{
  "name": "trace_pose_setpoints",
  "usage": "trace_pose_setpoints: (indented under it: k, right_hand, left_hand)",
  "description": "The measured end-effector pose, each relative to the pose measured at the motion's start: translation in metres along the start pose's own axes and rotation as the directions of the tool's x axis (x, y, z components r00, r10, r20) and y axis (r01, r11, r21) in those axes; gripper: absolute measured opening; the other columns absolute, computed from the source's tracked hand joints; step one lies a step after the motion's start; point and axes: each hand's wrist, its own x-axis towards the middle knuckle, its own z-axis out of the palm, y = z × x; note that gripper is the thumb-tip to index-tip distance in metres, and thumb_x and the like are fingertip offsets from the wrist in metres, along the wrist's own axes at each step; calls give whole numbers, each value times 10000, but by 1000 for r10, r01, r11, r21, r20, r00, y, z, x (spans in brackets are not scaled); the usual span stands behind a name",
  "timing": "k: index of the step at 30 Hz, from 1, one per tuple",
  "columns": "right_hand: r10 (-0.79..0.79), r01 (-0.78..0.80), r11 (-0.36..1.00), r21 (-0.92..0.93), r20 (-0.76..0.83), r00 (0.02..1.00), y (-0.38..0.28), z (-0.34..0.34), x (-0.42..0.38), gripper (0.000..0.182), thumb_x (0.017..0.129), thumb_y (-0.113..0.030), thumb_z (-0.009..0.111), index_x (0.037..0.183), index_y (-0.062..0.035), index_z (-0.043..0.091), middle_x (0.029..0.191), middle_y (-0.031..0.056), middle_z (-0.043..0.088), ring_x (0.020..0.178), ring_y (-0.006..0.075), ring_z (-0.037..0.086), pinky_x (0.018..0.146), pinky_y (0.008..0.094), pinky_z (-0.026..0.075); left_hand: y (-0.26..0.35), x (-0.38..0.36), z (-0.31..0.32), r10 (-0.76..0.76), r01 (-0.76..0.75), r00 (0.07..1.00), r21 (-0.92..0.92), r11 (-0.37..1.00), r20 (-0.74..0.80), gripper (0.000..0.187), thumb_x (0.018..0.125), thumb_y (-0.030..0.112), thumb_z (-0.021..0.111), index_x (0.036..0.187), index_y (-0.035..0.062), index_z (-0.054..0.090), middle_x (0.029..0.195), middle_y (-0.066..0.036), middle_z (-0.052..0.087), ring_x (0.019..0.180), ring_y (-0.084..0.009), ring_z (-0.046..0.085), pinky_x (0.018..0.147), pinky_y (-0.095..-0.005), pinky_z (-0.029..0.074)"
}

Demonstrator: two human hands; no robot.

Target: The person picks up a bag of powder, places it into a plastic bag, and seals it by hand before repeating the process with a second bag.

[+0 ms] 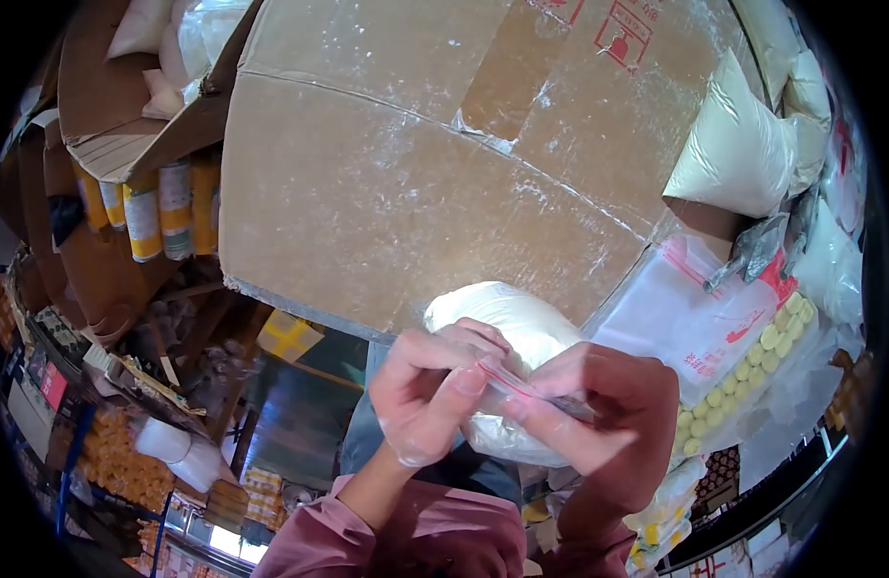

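Note:
A clear zip bag filled with white powder [507, 310] rests at the near edge of the cardboard surface, its top toward me. My left hand [427, 390] pinches the red-lined zip strip [507, 379] between thumb and fingers. On the strip's other end, my right hand [599, 409] is closed in a similar pinch, thumb against the seal. The two hands are close together above the bag and hide part of its upper end. White dust marks my left wrist.
Dusty flattened cardboard [396, 193] covers the work surface. Filled powder bags [738, 144] lie at the right, by a stack of flat printed zip bags [661, 308] and packed pale yellow round pieces [743, 380]. An open carton [107, 116] stands at left above yellow-labelled cylinders [141, 222].

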Motion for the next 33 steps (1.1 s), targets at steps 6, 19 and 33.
trace_pose_setpoints:
  k: [6, 19, 33]
  right_hand:
    - [97, -98, 995, 26, 23, 995, -2, -3, 4, 49, 791, 19, 757, 816, 9, 716, 749, 80, 702, 701, 96, 657, 637, 244, 510]
    - [-162, 148, 974, -174, -68, 984, 1, 9, 3, 127, 719, 12, 788, 828, -27, 735, 758, 84, 710, 676, 181, 689, 617, 270, 517]
    - [-71, 67, 996, 65, 75, 995, -1, -1, 5, 133, 728, 34, 798, 835, -28, 749, 769, 72, 715, 701, 159, 688, 642, 259, 512]
  left_hand:
    - [9, 7, -24, -142, 147, 987, -65, 987, 77, 103, 848, -68, 693, 946, -74, 665, 907, -203, 714, 871, -312, 704, 913, -495, 539]
    - [19, 4, -8, -91, 91, 996, 11, 996, 19, 118, 826, -118, 662, 939, -94, 683, 888, -223, 723, 887, -321, 720, 892, -501, 549]
    - [11, 4, -12, 19, -3, 995, -159, 987, 98, 124, 804, -61, 689, 923, -92, 710, 954, -300, 714, 908, -374, 721, 880, -529, 545]
